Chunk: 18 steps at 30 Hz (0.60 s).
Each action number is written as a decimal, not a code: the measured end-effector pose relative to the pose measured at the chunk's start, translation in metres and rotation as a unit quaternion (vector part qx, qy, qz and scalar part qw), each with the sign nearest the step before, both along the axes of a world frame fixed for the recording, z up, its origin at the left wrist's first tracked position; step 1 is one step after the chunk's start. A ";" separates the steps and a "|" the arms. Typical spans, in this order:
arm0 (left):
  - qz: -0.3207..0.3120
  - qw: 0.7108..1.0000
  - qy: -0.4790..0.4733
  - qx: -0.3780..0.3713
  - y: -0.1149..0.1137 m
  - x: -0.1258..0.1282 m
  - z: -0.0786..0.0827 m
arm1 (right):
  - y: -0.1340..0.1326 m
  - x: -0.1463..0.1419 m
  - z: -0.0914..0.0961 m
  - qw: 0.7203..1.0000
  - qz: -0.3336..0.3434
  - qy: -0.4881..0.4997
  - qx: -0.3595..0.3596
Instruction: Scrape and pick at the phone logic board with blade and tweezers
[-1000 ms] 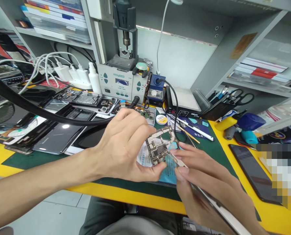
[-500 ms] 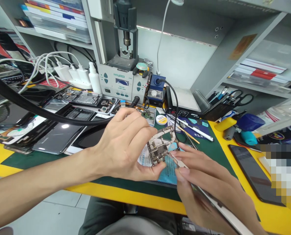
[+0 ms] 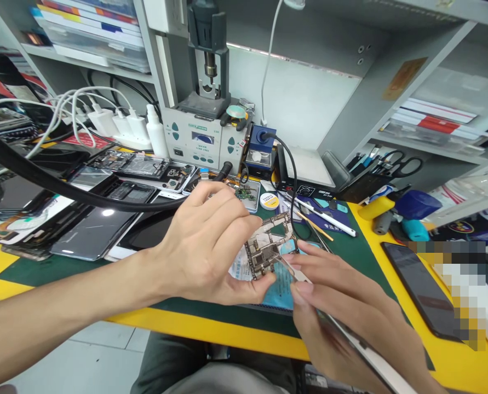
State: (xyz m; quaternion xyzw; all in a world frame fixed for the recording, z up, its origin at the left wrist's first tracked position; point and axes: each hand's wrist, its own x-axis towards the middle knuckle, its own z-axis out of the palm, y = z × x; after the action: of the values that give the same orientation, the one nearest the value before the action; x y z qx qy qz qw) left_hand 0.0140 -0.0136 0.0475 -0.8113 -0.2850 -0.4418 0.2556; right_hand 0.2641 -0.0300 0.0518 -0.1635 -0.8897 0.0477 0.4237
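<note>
My left hand (image 3: 211,251) is closed on a phone circuit board (image 3: 267,257), fingers at its upper left edge and thumb at its lower edge. The board is tilted up above the mat, its chips and metal shields facing me. In my right hand (image 3: 342,295) is a pair of long silver tweezers (image 3: 297,273), pinched between thumb and fingers. Their fine tips meet the board's face near a dark square chip; whether they grip anything there is too small to tell. Behind the board lies a blue and white packet (image 3: 279,290), partly covered by my hands.
A green mat (image 3: 227,314) covers the yellow bench (image 3: 178,324). Phones and phone parts (image 3: 99,224) crowd the left, under a thick black hose (image 3: 87,200). A soldering station (image 3: 198,137) stands behind. A black phone (image 3: 420,290) lies right; a white pen-like tool (image 3: 329,219) lies behind.
The view has shifted slightly, so everything sits a little further left. Both hands keep their hold, and the tweezer tips stay at about the same spot on the board.
</note>
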 end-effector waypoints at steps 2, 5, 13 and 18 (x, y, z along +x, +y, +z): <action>0.000 1.000 -0.001 -0.003 0.000 0.000 0.000 | 0.001 -0.002 -0.001 1.000 0.001 0.011 0.017; 0.004 1.000 -0.006 -0.007 0.000 0.001 0.000 | 0.001 -0.005 -0.003 0.999 -0.006 0.026 0.040; 0.011 0.999 -0.019 -0.029 -0.003 0.003 0.001 | 0.002 -0.007 -0.007 0.997 -0.020 0.040 0.067; 0.014 0.998 -0.035 -0.048 -0.003 0.005 0.002 | 0.002 -0.011 -0.008 0.995 -0.029 0.050 0.082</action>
State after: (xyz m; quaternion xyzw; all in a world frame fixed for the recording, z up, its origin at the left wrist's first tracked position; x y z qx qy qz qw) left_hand 0.0193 -0.0162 0.0494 -0.8028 -0.3257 -0.4521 0.2122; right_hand 0.2532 -0.0276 0.0440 -0.1517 -0.8633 -0.0294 0.4804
